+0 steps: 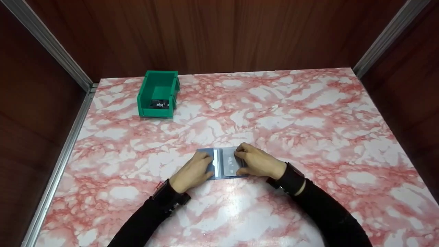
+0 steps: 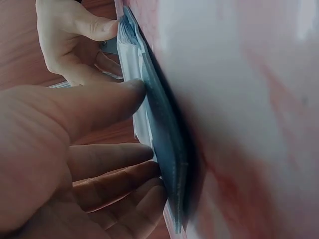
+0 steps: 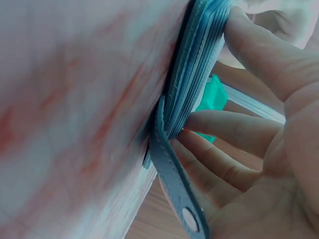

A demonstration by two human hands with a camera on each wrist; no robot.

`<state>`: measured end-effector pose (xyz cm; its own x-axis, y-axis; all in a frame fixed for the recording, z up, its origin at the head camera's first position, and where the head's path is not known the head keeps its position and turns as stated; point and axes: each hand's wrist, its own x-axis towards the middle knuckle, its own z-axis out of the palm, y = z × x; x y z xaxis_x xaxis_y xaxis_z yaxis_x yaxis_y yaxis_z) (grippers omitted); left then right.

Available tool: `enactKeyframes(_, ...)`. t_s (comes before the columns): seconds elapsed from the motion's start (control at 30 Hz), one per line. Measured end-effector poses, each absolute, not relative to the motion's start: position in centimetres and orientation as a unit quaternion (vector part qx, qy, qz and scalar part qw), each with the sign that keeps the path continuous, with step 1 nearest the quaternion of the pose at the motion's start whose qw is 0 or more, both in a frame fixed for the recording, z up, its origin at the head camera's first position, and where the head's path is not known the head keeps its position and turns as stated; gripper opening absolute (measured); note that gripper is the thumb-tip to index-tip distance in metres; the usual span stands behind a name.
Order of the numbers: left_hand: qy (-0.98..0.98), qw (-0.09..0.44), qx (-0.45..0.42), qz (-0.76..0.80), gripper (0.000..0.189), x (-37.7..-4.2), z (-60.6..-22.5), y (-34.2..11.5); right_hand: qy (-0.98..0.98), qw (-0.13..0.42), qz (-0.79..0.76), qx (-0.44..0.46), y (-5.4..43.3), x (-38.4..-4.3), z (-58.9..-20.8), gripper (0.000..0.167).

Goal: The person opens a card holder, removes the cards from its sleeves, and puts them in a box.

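A blue-grey card holder (image 1: 220,164) lies spread on the table, with a stack of clear sleeves (image 3: 199,64) on its right half. Through the top sleeve shows a card (image 1: 230,165) marked "Vip". My left hand (image 1: 192,171) rests its thumb and fingertips on the left cover, beside a white strip. With curled fingers, my right hand (image 1: 259,162) grips the sleeve stack across its far and near edges. In the right wrist view, a strap (image 3: 172,172) with a metal snap sticks out near my right fingers.
A green bin (image 1: 156,113) stands at the back left with black "Vip" cards (image 1: 159,104) inside. Dark wood panels (image 1: 219,34) and metal rails (image 1: 58,161) border the red-and-white marbled table (image 1: 291,103).
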<state>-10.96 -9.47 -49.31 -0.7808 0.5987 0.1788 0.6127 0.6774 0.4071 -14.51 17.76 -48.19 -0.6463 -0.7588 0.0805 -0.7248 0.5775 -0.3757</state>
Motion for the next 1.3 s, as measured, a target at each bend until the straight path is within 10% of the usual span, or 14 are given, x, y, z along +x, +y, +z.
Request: enactKeyframes(1.3, -0.921, -0.015, -0.322, -0.221, 0.029, -11.0, -48.98, -9.35, 0.881, 0.041, -0.172, -0.44, 17.77, -14.35, -47.96, 0.053)
